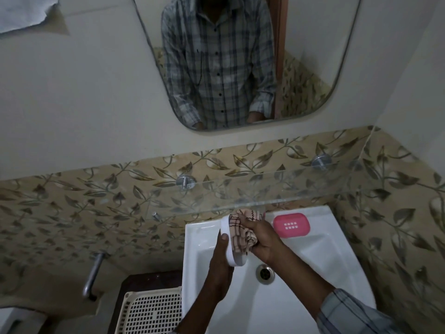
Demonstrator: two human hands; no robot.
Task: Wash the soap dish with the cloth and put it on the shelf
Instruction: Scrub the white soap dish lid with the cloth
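Note:
Over the white sink [320,261] my left hand [220,256] grips a white soap dish [227,239], tilted on its edge with its hollow facing right. My right hand [261,239] clutches a bunched beige checked cloth [240,229] and presses it into the hollow of the dish. A pink perforated soap-dish part [291,225] lies flat on the sink's back ledge, right of the hands. A clear glass shelf [277,189] runs along the wall just above the hands, and the top of the cloth shows through it.
Two round metal brackets [185,182] [321,161] hold the shelf to the leaf-patterned tiles. The drain [265,273] lies below the hands. A cream perforated basket [154,312] sits left of the sink, with a metal pipe [92,276] on the wall. A mirror [240,56] hangs above.

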